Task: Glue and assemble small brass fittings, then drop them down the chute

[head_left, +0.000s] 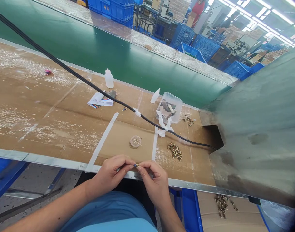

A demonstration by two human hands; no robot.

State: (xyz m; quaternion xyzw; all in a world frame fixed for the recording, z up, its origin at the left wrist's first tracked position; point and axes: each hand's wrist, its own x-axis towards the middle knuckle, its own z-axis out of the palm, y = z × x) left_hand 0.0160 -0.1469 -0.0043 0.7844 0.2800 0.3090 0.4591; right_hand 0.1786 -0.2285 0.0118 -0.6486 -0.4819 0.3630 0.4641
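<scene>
Close to the bench's front edge, my left hand (115, 170) and my right hand (154, 175) meet fingertip to fingertip. Pinched between them is a small metal part (136, 165), dark blue and gold; its exact kind is too small to tell. Both hands have thumb and forefinger closed on it. Just beyond lies a small round clear dish (135, 141) with a thin pale stick in it, on a cardboard sheet (113, 138) taped down at its sides. To the right of the dish is a pile of small gold and black metal parts (174, 151).
A black cable (72, 72) crosses above the bench. Farther back stand a white squeeze bottle (109, 79), a smaller bottle (155, 96) and a clear plastic tub (172, 104). A green conveyor belt (113, 53) runs behind. At right rises a metal housing (256, 129).
</scene>
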